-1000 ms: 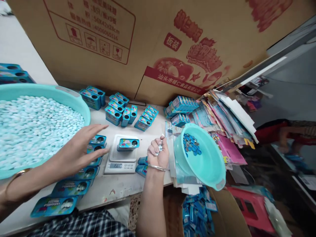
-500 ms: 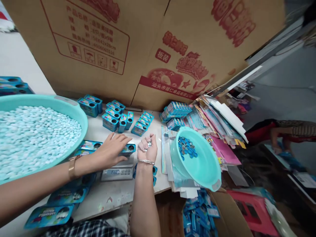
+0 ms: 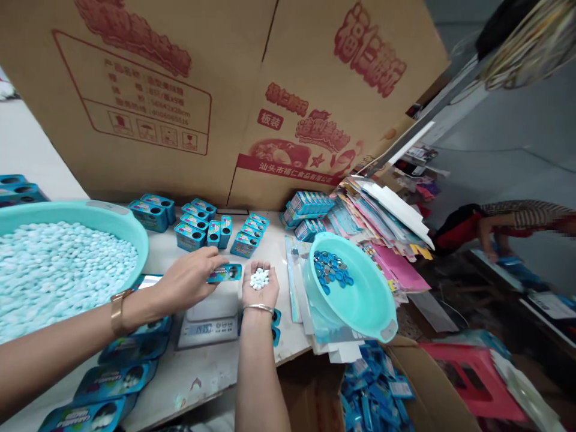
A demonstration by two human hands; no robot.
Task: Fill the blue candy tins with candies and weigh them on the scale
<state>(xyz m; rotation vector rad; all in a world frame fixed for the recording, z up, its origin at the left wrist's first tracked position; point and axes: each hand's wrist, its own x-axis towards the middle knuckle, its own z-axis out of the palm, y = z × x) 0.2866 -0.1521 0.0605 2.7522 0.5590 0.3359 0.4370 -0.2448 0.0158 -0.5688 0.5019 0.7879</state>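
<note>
My left hand (image 3: 194, 276) is closed around one end of a small blue printed candy tin (image 3: 228, 273), which is above the plate of a grey kitchen scale (image 3: 207, 327) with a lit display. Right beside the tin, my right hand (image 3: 262, 295) is turned palm up and cupped. A small heap of white candies (image 3: 260, 278) lies in its palm. On the left stands a large turquoise basin (image 3: 119, 215) full of pale candies. Blue tins (image 3: 110, 379) with candies in their openings line the table's near left side, partly under my left forearm.
Several blue tins (image 3: 191, 235) stand before a tall cardboard carton (image 3: 180, 174). To the right, a turquoise bowl (image 3: 360, 306) holds blue caps, beside stacked papers (image 3: 382, 210). Below is a box of blue packets (image 3: 373, 384). Another person (image 3: 508, 222) works at far right.
My left hand has gone from spread over the tin to gripping it. My right fingers have uncurled, baring the candies. The view has shifted, and the scale's display reads differently.
</note>
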